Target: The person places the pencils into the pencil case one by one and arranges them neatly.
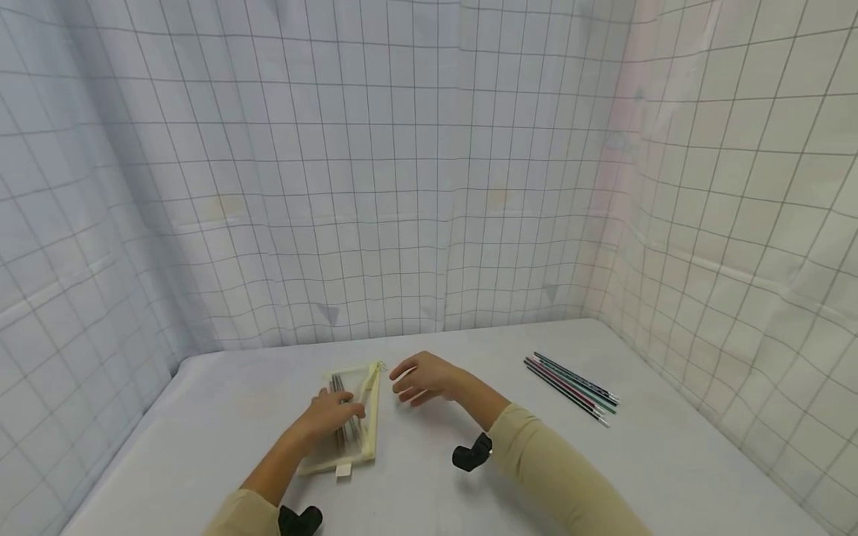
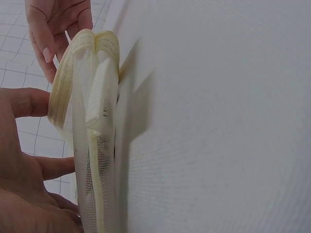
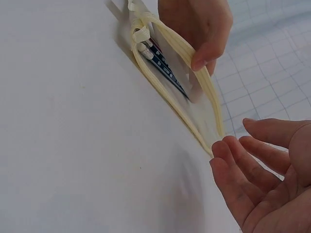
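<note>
A pale mesh zip pouch (image 1: 370,439) with cream zipper edging lies left of the middle of the table, its mouth gaping on the right side. Several dark pencils (image 3: 158,60) with white erasers show inside it. My left hand (image 1: 328,413) lies over the pouch; its thumb (image 3: 206,57) overlaps the upper zipper edge, holding it raised, while another finger (image 2: 56,167) meets the mesh. Just right of the pouch's far end hovers my right hand (image 1: 425,376), palm toward the mouth, fingers loosely bent and holding nothing.
More pencils (image 1: 570,387), black, red and green, lie side by side on the right of the white table (image 1: 429,491). A white tag (image 1: 343,471) sticks out at the pouch's near end. Grid-patterned curtains (image 1: 415,186) enclose the back and sides.
</note>
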Action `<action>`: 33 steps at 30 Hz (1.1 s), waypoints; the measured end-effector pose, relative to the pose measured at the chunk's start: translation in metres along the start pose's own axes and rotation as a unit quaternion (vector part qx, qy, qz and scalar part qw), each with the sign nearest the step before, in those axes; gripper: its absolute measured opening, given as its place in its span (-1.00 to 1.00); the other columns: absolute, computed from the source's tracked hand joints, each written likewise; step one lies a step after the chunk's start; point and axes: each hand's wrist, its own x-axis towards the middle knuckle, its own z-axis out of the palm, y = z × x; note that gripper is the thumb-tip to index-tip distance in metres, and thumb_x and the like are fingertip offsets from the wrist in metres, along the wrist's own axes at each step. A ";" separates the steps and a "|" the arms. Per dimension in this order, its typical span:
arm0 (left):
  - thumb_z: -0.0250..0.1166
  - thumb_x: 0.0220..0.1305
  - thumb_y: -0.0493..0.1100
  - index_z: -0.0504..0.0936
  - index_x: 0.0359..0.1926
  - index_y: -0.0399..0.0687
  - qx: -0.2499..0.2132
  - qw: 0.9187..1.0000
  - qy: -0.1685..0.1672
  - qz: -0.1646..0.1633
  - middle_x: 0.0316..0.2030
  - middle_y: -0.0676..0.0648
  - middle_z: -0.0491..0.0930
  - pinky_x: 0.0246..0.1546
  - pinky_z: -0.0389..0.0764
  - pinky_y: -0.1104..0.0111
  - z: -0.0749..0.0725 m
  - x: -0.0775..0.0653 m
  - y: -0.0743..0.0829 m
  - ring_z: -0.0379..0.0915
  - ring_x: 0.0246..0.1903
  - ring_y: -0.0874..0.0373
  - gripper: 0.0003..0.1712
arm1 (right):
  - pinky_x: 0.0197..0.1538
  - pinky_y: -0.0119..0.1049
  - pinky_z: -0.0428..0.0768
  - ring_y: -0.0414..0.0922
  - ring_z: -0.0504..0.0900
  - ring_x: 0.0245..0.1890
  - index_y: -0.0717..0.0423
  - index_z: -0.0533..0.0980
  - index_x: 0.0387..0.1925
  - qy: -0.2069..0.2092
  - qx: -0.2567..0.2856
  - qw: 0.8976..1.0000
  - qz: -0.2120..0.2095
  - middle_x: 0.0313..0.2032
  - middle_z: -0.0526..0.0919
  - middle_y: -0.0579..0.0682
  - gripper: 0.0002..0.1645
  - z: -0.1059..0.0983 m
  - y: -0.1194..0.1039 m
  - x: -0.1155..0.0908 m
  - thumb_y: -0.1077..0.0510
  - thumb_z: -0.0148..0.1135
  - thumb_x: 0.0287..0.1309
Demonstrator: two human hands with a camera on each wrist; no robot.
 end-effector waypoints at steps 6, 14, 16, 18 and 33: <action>0.28 0.19 0.03 0.31 0.45 -0.46 -0.002 1.000 -0.003 -0.001 0.49 -0.66 -0.25 0.32 -0.05 -0.44 0.000 -0.001 -0.002 -0.34 0.47 -0.60 -0.08 | -0.13 -0.12 0.73 -0.01 0.77 -0.17 0.33 0.59 0.19 0.007 -0.015 1.000 -0.003 -0.16 0.76 0.04 -0.53 -0.017 0.002 -0.007 0.27 0.39 0.27; 0.27 0.22 0.03 0.31 0.46 -0.43 -0.012 1.000 -0.006 0.007 0.51 -0.63 -0.26 0.32 -0.07 -0.46 -0.001 0.000 -0.002 -0.37 0.48 -0.58 -0.10 | -0.11 -0.11 0.72 0.00 0.76 -0.15 0.34 0.57 0.21 0.020 -0.027 0.999 0.003 -0.14 0.76 0.06 -0.50 -0.042 0.003 -0.020 0.26 0.40 0.27; 0.27 0.22 0.03 0.32 0.45 -0.43 -0.009 1.000 -0.006 0.008 0.50 -0.64 -0.25 0.31 -0.07 -0.46 -0.001 0.000 -0.002 -0.37 0.48 -0.58 -0.10 | -0.10 -0.12 0.72 0.00 0.76 -0.14 0.34 0.57 0.22 0.022 -0.031 0.999 0.006 -0.13 0.76 0.06 -0.49 -0.048 0.003 -0.025 0.26 0.40 0.27; 0.26 0.22 0.04 0.32 0.45 -0.44 -0.006 1.000 -0.005 0.011 0.50 -0.65 -0.25 0.31 -0.06 -0.46 -0.001 0.000 -0.002 -0.36 0.47 -0.59 -0.10 | -0.10 -0.11 0.72 0.00 0.76 -0.14 0.35 0.56 0.22 0.024 -0.036 0.999 0.007 -0.12 0.76 0.06 -0.49 -0.054 0.004 -0.029 0.26 0.39 0.28; 0.28 0.19 0.02 0.35 0.43 -0.43 -0.009 1.000 0.000 0.011 0.49 -0.65 -0.18 0.32 -0.01 -0.42 0.002 0.000 -0.003 -0.29 0.47 -0.58 -0.12 | -0.10 -0.16 0.71 -0.02 0.75 -0.16 0.30 0.59 0.20 0.058 -0.068 0.996 0.013 -0.11 0.75 0.03 -0.52 -0.089 0.023 -0.050 0.19 0.40 0.29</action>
